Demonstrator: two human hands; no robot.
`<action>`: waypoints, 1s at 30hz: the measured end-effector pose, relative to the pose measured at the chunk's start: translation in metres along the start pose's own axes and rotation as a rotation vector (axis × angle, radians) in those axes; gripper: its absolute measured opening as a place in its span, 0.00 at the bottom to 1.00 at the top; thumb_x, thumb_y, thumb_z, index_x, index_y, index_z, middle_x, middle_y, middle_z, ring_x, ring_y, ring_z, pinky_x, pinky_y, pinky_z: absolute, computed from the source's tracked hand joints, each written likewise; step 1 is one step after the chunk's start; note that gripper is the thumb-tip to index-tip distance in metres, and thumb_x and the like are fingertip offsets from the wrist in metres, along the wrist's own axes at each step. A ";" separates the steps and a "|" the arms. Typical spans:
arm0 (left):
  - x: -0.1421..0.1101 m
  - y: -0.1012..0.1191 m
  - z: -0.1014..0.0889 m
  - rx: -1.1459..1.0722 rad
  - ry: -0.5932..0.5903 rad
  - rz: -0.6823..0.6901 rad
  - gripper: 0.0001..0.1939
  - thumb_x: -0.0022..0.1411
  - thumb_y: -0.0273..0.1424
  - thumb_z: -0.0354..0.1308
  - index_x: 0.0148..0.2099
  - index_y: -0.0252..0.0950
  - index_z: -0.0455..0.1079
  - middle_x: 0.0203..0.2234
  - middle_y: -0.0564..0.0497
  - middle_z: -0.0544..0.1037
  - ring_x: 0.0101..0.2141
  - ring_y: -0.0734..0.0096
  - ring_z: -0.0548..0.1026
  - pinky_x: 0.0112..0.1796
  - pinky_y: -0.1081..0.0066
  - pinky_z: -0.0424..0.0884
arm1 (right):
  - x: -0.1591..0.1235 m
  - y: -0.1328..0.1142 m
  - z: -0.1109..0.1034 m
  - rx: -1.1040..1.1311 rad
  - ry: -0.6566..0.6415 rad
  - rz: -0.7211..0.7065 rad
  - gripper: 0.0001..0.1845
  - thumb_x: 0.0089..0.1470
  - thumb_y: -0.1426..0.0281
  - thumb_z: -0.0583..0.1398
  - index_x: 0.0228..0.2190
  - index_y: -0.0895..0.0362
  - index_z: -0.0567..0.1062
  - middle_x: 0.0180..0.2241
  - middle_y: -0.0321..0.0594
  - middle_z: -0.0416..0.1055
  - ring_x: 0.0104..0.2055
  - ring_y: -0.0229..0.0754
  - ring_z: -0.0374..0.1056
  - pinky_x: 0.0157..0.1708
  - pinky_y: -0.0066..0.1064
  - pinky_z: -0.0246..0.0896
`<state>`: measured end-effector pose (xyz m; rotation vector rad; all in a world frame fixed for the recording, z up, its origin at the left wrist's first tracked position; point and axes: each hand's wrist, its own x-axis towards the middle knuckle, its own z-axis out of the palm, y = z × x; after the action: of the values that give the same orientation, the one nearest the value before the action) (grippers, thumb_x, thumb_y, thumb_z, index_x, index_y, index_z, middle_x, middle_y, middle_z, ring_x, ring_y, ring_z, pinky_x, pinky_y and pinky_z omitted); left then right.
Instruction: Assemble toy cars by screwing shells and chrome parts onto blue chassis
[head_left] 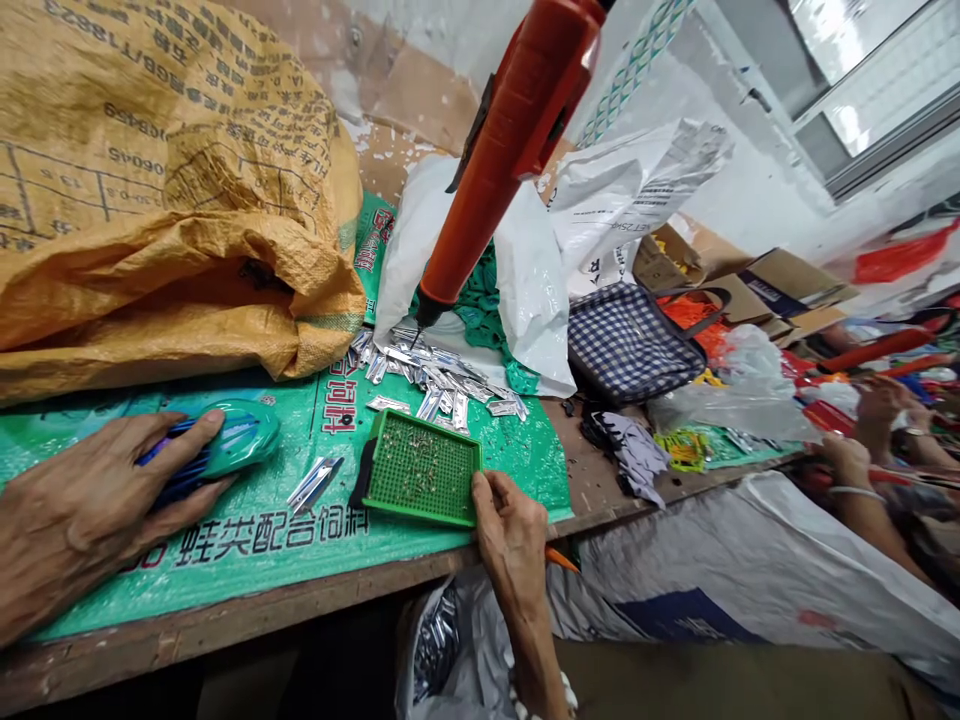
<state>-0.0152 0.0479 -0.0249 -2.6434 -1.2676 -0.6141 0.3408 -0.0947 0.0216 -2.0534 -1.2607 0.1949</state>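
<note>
My left hand [112, 490] is curled round a bundle of blue and teal plastic pieces [244, 440] at the left of the bench; their exact kind is unclear. With thumb and fingers, my right hand [510, 520] pinches the near right corner of a green tray [424, 468]. Tiny bits, perhaps screws, lie scattered over the tray's perforated bottom. Between the hands rest a few loose silvery metal strips [315, 484]. Behind the tray spreads a pile of similar strips [442, 380]. An orange-red electric screwdriver [502, 150] hangs tip down above that pile, touched by neither hand.
A large yellow woven sack [172, 200] fills the back left. Farther back, a white bag [529, 290] holds green plastic parts [480, 305]. A checked bag [634, 340] and cardboard boxes [787, 285] stand to the right. Another person's hands [847, 465] are at the far right.
</note>
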 end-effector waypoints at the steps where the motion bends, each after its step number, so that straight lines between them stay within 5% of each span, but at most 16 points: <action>1: 0.000 -0.002 0.001 0.051 -0.002 0.052 0.31 0.71 0.50 0.42 0.67 0.39 0.62 0.52 0.36 0.74 0.49 0.40 0.74 0.46 0.50 0.71 | -0.001 -0.001 0.000 -0.001 0.004 -0.006 0.23 0.64 0.59 0.51 0.20 0.55 0.67 0.18 0.30 0.55 0.20 0.34 0.51 0.22 0.28 0.46; 8: -0.001 -0.009 0.005 0.115 0.019 0.133 0.31 0.70 0.47 0.45 0.69 0.38 0.59 0.50 0.36 0.74 0.45 0.39 0.75 0.42 0.51 0.72 | -0.004 -0.001 -0.005 -0.033 0.044 -0.033 0.22 0.64 0.60 0.52 0.20 0.55 0.66 0.18 0.30 0.56 0.20 0.34 0.52 0.22 0.28 0.47; 20: 0.023 0.016 -0.027 0.223 0.178 0.280 0.25 0.75 0.42 0.42 0.60 0.29 0.66 0.41 0.37 0.77 0.38 0.51 0.77 0.36 0.60 0.74 | 0.000 0.003 -0.017 -0.088 0.070 -0.102 0.21 0.64 0.61 0.53 0.21 0.56 0.70 0.17 0.31 0.60 0.19 0.34 0.54 0.22 0.28 0.49; 30: 0.009 0.010 -0.012 0.059 0.045 0.064 0.29 0.71 0.46 0.38 0.62 0.36 0.68 0.45 0.43 0.76 0.44 0.46 0.79 0.40 0.51 0.75 | 0.001 -0.004 -0.013 -0.157 0.111 -0.176 0.20 0.65 0.66 0.52 0.21 0.54 0.66 0.17 0.30 0.58 0.19 0.34 0.53 0.23 0.29 0.48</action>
<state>-0.0067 0.0444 -0.0095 -2.5963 -1.1653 -0.6135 0.3444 -0.0985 0.0338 -2.0382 -1.4166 -0.1006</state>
